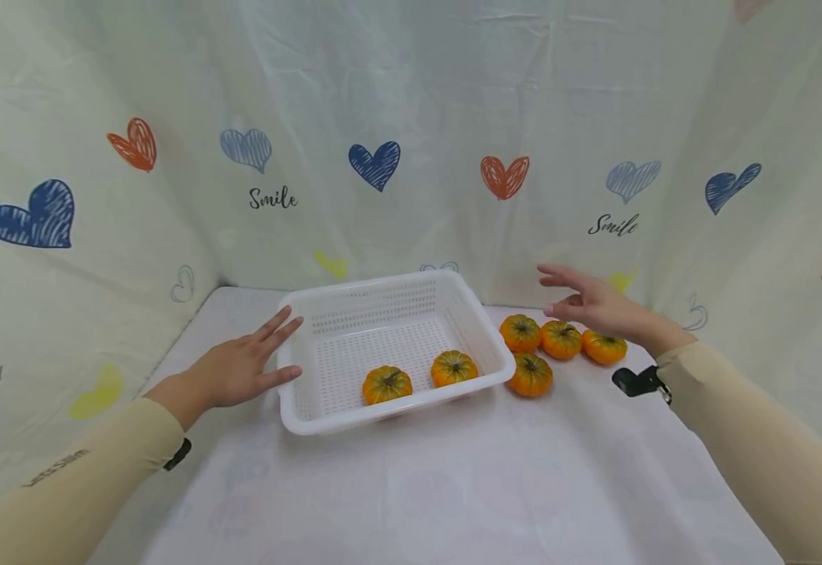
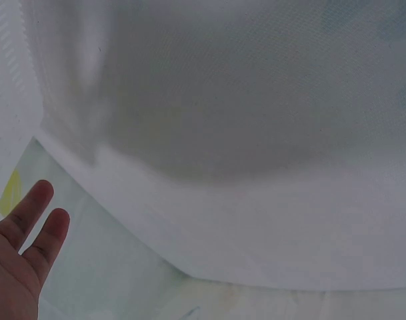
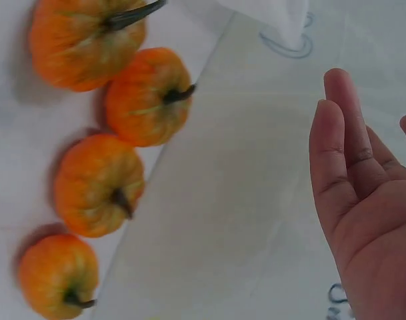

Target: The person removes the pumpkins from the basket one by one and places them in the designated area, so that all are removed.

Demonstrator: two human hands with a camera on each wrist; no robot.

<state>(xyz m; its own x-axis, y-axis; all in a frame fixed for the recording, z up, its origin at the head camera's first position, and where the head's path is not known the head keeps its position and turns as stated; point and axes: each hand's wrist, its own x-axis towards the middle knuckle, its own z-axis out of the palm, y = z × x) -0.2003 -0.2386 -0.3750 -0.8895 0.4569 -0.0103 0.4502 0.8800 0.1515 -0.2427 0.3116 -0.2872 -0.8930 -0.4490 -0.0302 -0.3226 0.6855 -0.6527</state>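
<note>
A white perforated plastic basket (image 1: 400,410) stands on the table with two small orange-green pumpkins inside, a left pumpkin (image 1: 386,384) and a right pumpkin (image 1: 454,367). My left hand (image 1: 241,367) is at the basket's left rim, fingers spread and holding nothing; whether it touches the rim I cannot tell. In the left wrist view, two fingers (image 2: 51,237) show straight. Above the pumpkins right of the basket hovers my right hand (image 1: 590,302), its fingers extended and nothing in them. Several pumpkins (image 3: 99,185) lie close together there, the nearest pumpkin (image 1: 531,375) beside the basket's right wall.
A white cloth covers the table (image 1: 446,494). Behind and at both sides hangs a pale curtain (image 1: 425,86) printed with hearts and the word Smile. Dark straps (image 1: 640,381) hang by my sleeved wrists.
</note>
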